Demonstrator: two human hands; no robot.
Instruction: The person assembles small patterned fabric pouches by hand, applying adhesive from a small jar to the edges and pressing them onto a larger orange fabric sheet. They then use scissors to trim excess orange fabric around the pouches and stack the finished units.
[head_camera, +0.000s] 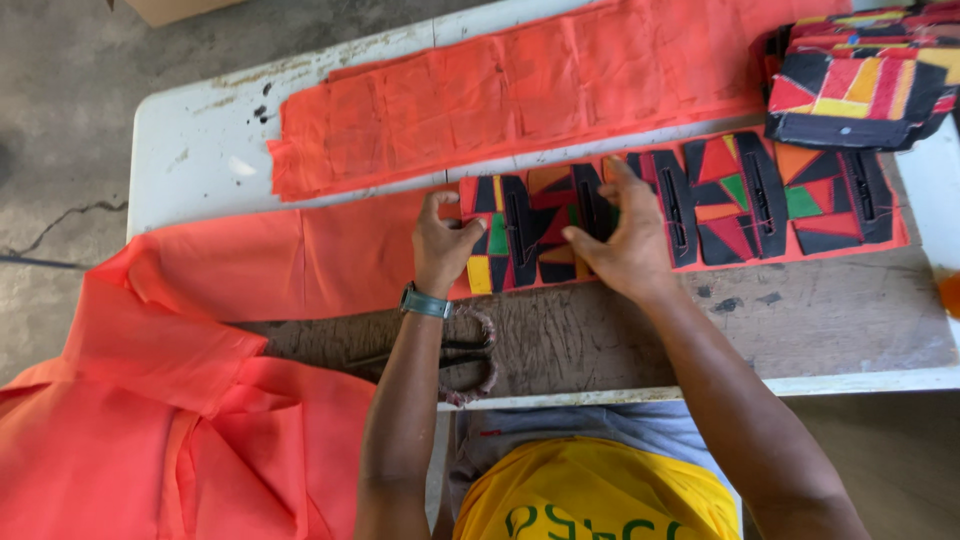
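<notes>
Patchwork strip partly under both hands, scissors behind left forearm.

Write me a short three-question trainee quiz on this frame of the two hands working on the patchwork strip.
1. True or false: the left hand rests on the left end of the multicoloured patchwork fabric strip.
2. What lies on the worn white table under the left forearm? A) dark-handled scissors B) a tape measure C) an iron
3. What is worn on the left wrist?

Key
1. True; the right hand presses the strip beside it.
2. A.
3. A grey wristwatch.
</notes>
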